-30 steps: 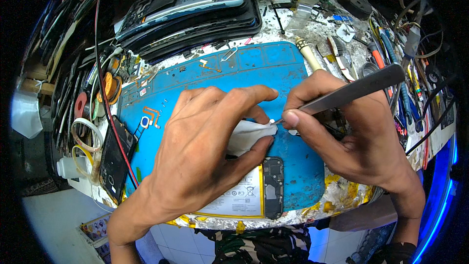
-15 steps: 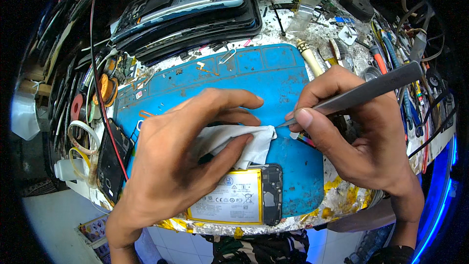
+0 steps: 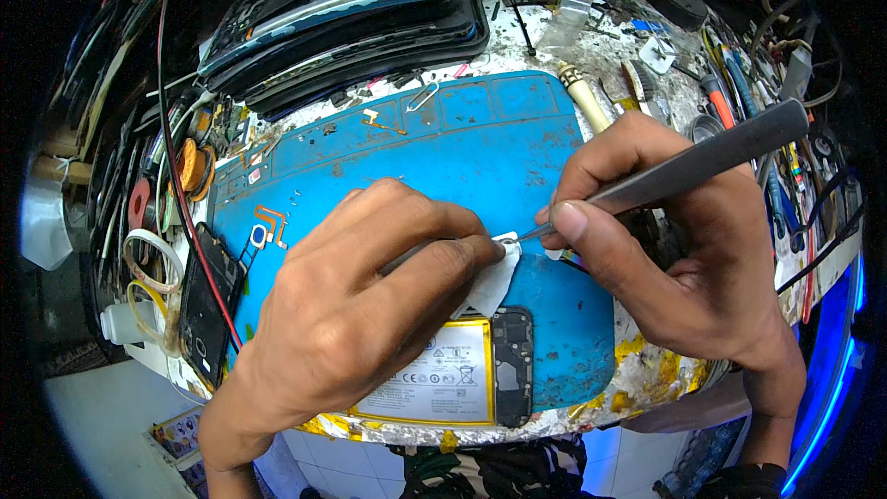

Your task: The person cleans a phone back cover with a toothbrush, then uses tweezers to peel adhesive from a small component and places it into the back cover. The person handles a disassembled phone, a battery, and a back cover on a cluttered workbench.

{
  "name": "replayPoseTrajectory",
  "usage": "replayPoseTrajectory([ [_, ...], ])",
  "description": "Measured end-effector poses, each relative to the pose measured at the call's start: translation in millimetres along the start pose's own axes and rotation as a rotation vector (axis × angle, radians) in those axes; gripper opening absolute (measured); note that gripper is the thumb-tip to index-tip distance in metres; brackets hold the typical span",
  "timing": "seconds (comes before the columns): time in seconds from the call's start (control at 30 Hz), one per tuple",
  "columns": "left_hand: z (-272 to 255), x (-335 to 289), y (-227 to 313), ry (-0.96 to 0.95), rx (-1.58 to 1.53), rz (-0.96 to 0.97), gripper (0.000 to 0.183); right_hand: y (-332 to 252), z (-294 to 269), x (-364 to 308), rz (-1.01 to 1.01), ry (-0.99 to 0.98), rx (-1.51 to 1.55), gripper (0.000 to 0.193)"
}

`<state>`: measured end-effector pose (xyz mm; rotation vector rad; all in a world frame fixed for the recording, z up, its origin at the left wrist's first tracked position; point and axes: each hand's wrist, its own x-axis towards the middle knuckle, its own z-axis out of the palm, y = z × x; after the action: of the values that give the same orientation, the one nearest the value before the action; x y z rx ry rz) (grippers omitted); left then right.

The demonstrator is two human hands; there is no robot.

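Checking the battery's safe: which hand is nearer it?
Left. The left hand lies partly over the battery; the right hand, holding tweezers, sits up and right of it.

Scuffed white worktop (image 3: 637,365), yellow-stained near edge. On it: blue mat (image 3: 480,148) in the middle, stacked opened phones (image 3: 351,18) at the back, screwdriver (image 3: 584,97) and pens (image 3: 739,83) right, tape rolls (image 3: 148,259) left.

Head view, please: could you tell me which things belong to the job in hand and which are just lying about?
In hand:
left hand
right hand
tweezers
white strip
opened phone

Lying about:
blue mat
stacked phones
black frame
solder spools
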<state>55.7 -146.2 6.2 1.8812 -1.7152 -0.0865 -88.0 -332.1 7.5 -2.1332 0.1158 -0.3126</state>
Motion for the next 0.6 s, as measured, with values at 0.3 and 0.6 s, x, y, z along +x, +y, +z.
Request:
replayPoseTrajectory([
  [0.3, 0.9, -1.6, -0.5, -0.005, 0.008, 0.006, 0.028, 1.0, 2.4, -0.3, -0.054, -0.011, -0.035, 0.004],
  [0.6, -0.1, -0.4, -0.5, -0.030, -0.013, -0.006, 0.025, 7.3, 6.3, 2.2, -0.149, 0.018, -0.044, 0.005],
])
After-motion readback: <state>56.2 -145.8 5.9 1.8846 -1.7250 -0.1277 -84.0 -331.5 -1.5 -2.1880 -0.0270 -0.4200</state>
